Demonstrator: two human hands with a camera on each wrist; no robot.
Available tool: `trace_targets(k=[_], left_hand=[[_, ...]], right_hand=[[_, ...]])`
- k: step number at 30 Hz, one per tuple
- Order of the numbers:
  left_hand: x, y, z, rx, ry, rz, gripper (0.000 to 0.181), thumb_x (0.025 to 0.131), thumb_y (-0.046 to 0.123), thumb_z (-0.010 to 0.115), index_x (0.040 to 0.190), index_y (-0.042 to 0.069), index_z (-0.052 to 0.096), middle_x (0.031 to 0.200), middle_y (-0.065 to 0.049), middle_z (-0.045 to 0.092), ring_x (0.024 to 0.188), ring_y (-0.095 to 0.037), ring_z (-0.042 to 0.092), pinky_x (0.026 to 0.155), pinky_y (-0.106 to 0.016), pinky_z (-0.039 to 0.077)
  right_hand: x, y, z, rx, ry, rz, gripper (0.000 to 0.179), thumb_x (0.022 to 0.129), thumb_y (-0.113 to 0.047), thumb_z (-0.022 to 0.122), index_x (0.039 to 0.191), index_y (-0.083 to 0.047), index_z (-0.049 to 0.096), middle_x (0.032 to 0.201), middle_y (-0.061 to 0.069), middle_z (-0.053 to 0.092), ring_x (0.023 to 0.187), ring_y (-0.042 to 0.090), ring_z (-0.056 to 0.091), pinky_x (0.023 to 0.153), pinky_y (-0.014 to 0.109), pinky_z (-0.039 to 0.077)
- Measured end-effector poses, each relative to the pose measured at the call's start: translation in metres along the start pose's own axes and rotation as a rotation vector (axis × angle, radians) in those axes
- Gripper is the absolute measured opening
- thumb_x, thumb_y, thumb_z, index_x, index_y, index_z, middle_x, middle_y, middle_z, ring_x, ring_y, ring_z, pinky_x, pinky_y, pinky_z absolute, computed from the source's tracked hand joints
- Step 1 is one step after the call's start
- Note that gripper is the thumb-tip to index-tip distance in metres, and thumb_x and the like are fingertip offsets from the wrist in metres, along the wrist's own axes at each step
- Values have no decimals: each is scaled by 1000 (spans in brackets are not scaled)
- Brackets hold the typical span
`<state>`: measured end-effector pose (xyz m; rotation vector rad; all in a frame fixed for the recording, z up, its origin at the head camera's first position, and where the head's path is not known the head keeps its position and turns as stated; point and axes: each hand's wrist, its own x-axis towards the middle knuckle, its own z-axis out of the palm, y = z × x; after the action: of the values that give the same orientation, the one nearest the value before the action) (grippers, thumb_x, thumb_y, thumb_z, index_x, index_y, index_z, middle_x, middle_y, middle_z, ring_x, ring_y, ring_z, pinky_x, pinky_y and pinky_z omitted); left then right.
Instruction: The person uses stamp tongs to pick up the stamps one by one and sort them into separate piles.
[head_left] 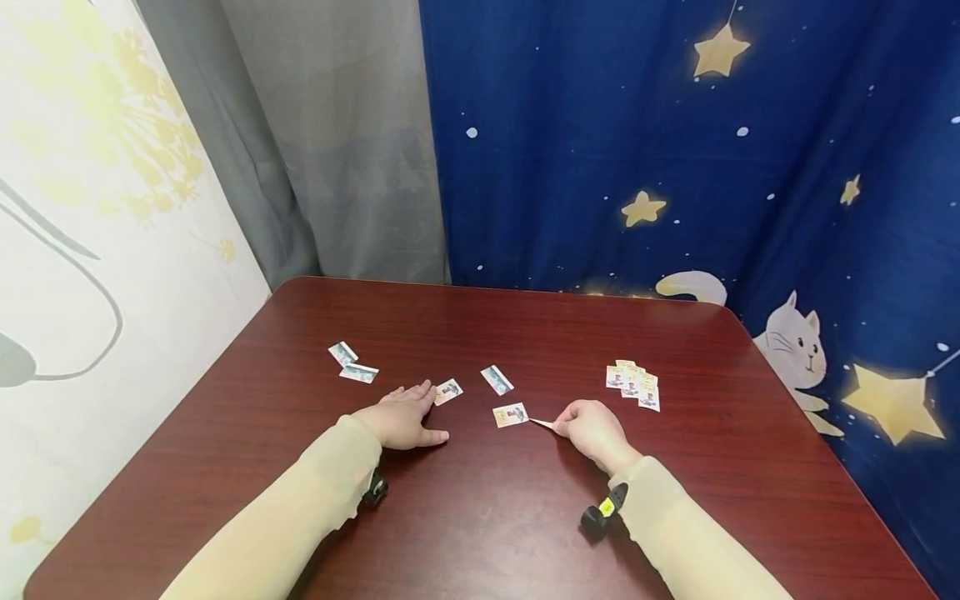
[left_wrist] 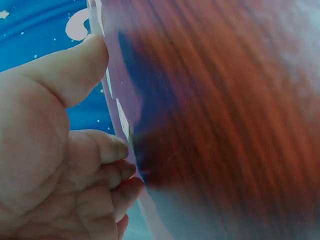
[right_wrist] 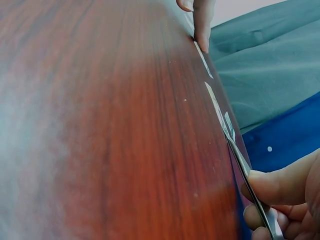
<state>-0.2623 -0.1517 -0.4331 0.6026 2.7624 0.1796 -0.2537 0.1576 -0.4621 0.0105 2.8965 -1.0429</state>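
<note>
My right hand pinches a pair of metal tweezers between thumb and fingers. The tweezers' tips meet the right edge of a small printed card lying on the table. My left hand rests palm down on the tabletop with its fingers extended and the thumb apart. Its fingertips reach the left edge of another small card; whether they press on it I cannot tell. Just beyond lies a bluish card. In the left wrist view, the left hand's fingertips touch the table surface.
Two bluish cards lie touching at the left on the dark red wooden table. Several yellowish cards overlap in a cluster at the right. A blue star-patterned curtain and a grey one hang behind the table.
</note>
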Motion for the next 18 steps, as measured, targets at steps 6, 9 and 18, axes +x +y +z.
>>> trace_targets(k=[6, 9, 18], left_hand=[[2, 22, 2, 44, 18, 94, 83, 91, 55, 56, 148, -1, 33, 155, -16, 26, 144, -27, 22, 116, -46, 17], [3, 39, 6, 72, -9, 152, 82, 91, 57, 55, 150, 4, 32, 156, -12, 26, 145, -25, 21, 116, -44, 16], [7, 69, 13, 138, -47, 239, 78, 91, 58, 54, 151, 11, 33, 157, -3, 26, 144, -23, 22, 117, -41, 14]], right_hand=[[-1, -1, -1, 6, 6, 0, 9, 80, -17, 72, 72, -15, 71, 72, -5, 63, 70, 14, 53, 68, 33, 41], [-1, 0, 0, 10, 8, 2, 9, 80, -17, 72, 71, -16, 70, 72, -5, 63, 69, 14, 52, 67, 32, 41], [-1, 1, 1, 12, 7, -8, 9, 80, -17, 72, 71, -15, 71, 73, -5, 64, 70, 14, 53, 68, 33, 41]])
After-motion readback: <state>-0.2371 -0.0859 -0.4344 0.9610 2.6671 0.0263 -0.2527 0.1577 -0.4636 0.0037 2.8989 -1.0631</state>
